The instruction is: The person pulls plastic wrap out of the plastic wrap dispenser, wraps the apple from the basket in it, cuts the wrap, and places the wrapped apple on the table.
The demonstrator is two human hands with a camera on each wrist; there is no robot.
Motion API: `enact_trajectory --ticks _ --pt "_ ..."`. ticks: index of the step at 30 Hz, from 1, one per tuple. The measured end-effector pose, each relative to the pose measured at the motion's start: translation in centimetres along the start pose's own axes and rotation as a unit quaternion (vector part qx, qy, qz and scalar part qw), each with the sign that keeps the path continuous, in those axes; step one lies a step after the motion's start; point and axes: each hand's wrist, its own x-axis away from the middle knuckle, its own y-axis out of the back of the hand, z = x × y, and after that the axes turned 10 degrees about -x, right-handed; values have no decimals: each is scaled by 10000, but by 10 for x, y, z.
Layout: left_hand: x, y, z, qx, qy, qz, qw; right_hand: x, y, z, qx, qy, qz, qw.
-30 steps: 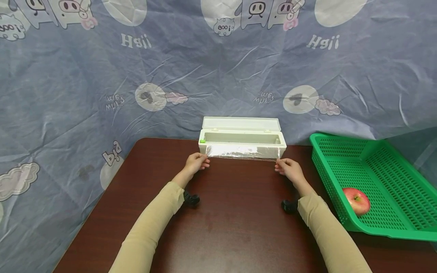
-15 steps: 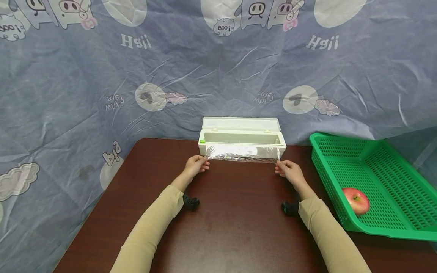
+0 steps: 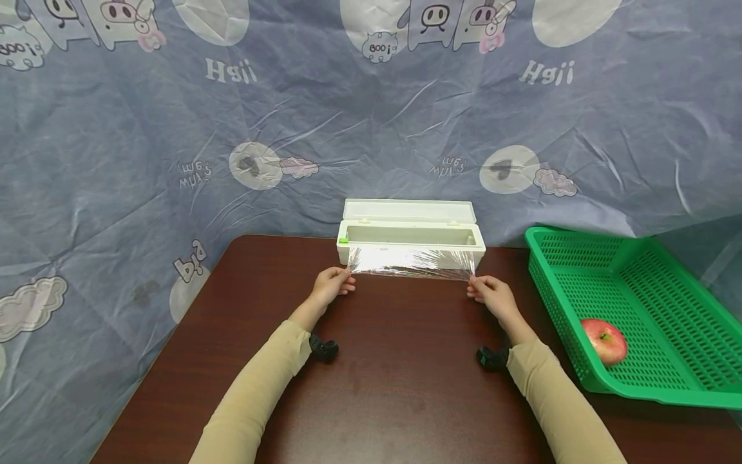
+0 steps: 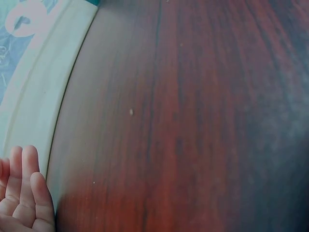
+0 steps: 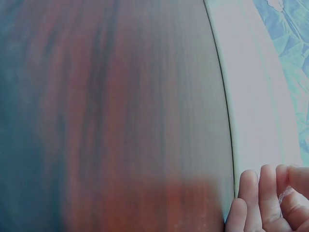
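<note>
A clear sheet of plastic wrap stretches between my two hands, in front of a white wrap dispenser box with its lid raised. My left hand pinches the sheet's left front corner. At the right front corner, my right hand pinches it between thumb and forefinger. The sheet's front edge is gathered into shiny folds. In the right wrist view a bit of crumpled film shows at the fingers, with the box front beyond. Only some fingers of the left hand show in the left wrist view.
On the right of the dark brown table stands a green perforated basket with a red apple inside. A blue-grey printed cloth hangs behind the table. A small green piece sits at the box's left end.
Both hands have moved slightly back toward me, drawing the plastic wrap a little further out from the box. The box, basket and apple stay where they were.
</note>
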Motion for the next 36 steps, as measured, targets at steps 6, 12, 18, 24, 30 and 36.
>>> enact_trajectory --ticks 6,12,18,24,30,36 --pt "5 -1 -1 24 -51 -62 10000 3 -1 -1 1 11 -22 10000" --pt "7 -1 2 116 -90 -94 9998 5 0 -3 97 22 -24 9999" --pt "9 -2 6 126 -267 -189 9994 7 0 -5 117 40 -24 9999" --pt "12 -3 9 174 -377 -190 9990 11 -1 -7 26 137 -48 9999" --pt "13 -4 11 243 -410 -246 9986 15 -1 -9 55 234 -71 9997" --pt "17 -5 13 284 -482 -279 9980 16 -1 -10 17 337 -88 9994"
